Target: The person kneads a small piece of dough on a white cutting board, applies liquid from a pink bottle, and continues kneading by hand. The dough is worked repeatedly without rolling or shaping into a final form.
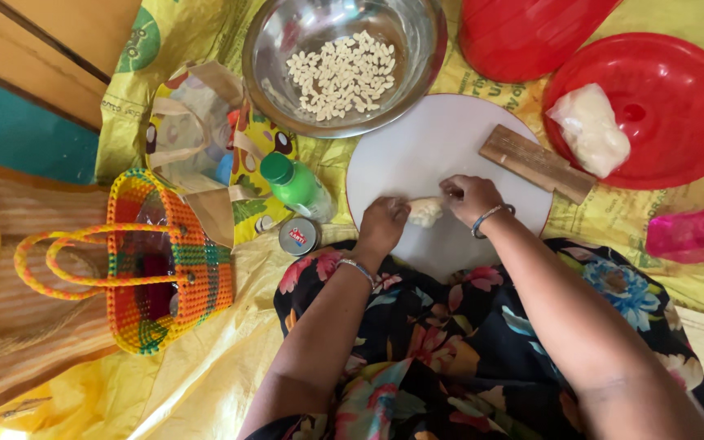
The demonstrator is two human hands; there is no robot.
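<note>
dough lump [426,212] on white round board [442,155] | between both hands | left hand [382,226] fingers pinch its left end | right hand [469,198] fingers pinch right end | long axis left-right

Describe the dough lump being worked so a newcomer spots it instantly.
Find the round white board below the steel bowl. Near its lower edge, the left hand and right hand pinch a small pale dough lump. Unlike the bagged white lump on the red plate, it is unwrapped.
</note>
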